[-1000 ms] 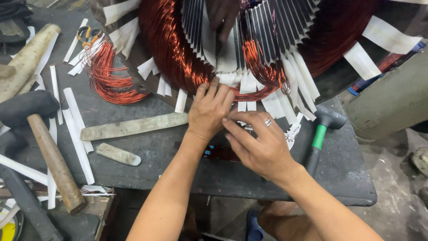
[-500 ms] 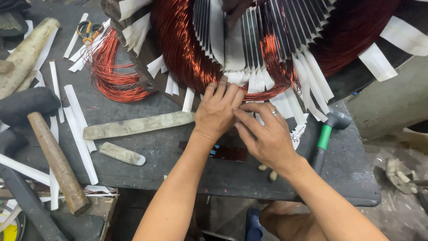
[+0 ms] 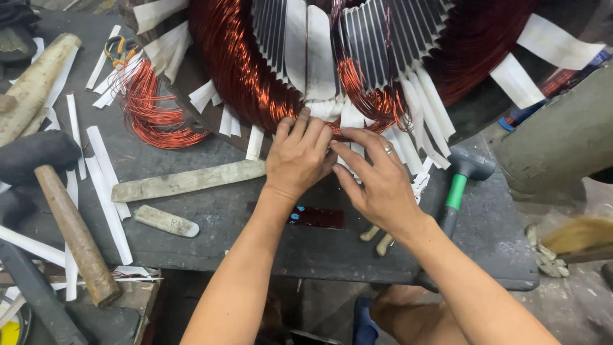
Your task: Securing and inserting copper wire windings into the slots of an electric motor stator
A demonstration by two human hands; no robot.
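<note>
Copper windings (image 3: pixel 236 70) filled the top of the head view, packed into the slotted stator core (image 3: pixel 383 38), with white insulation paper strips (image 3: pixel 421 108) fanning out from its lower edge. I saw my left hand (image 3: pixel 299 156) lying loosely curled, fingertips pressed on the strips and coil at the rim; it gripped nothing that I could make out. My right hand (image 3: pixel 377 179), ring on one finger, lay just beside it with fingers stretched, pinching or pushing a strip; which, I could not tell. A green-handled hammer (image 3: pixel 460 185) lay near the right wrist, a wooden wedge (image 3: pixel 188 181) to the left on the grey bench (image 3: pixel 255 223). I judged that hard pressing could tear the paper or nick the wire enamel.
</note>
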